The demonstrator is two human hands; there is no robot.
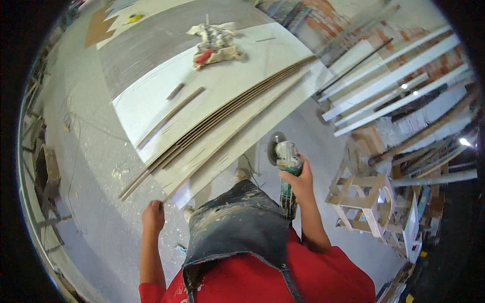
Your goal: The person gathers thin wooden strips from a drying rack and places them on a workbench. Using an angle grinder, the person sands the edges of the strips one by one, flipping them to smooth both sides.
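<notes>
Left hand point(153, 216), curled, grip closed on near end of thin strip point(217, 150); right hand point(303, 183), extended forward, grip wrapped round green angle grinder point(288, 165); stacked strips point(227, 114), on pale panel point(151, 108); beyond, crumpled cloth point(220, 35), red item point(204, 56) atop

Cluttered workshop with a smooth grey floor point(83, 146) and a patchy wall of exposed red brick point(326, 19)

Small pale flecks point(120, 171) lie scattered over the floor's left side, and soft shadows cross it; on the right, long flat white strips point(390, 81) slant near rough brown lengths of timber point(424, 130), with an open-framed pale wooden stool-like piece point(362, 202) nearer; brown wooden clutter point(46, 166) lines the left rim, and a small bright white light point(465, 142) glares at far right
</notes>
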